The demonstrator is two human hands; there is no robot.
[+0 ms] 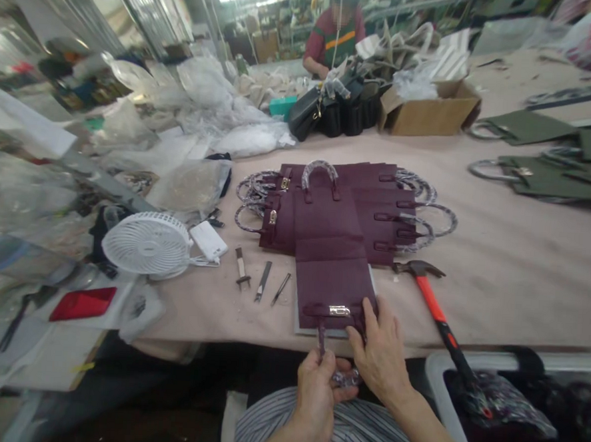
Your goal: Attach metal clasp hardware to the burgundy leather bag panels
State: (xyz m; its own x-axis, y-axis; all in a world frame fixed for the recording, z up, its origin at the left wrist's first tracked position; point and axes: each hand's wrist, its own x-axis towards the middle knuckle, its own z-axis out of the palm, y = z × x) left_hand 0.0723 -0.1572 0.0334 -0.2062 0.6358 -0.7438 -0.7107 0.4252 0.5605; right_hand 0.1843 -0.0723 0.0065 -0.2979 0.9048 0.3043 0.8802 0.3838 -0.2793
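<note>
Seen from the wearer's head, a workshop table point(498, 260) with a pale pinkish cover crosses the view. At far left are heaps of clear plastic film point(203, 95), and nearer, a flat red object point(83, 303). Next comes a round white fan point(147, 242) lying low, with a small white box-shaped device point(209, 241) just beside it. To the right lie three slim hand tools in a loose row: one with a pale handle point(241, 268), a flat metal strip point(263, 282) and a narrow pointed one point(281, 289). At the centre is a stack of burgundy bag panels point(384, 220), plastic-wrapped handles looping out on both sides. The bag piece being worked on point(327, 276) lies flat at the middle of the near table edge, its far part over the stack and its near part on a pale board point(298, 314); a shiny metal clasp point(339, 310) sits near its close end. The left hand point(315, 385), below that end, has its fingers curled around the piece's wrapped near handle point(346, 379). The right hand point(382, 350) touches the piece's near right corner with thumb and fingers; whether it pinches cannot be told. Behind are black bags point(339, 110), a person in a striped top point(331, 40) and an open cardboard box point(427, 116). Farther right, a claw hammer point(431, 299) with an orange-and-black handle slants toward a white-rimmed bin point(436, 373). At far right lie olive-green bag panels point(553, 177).
</note>
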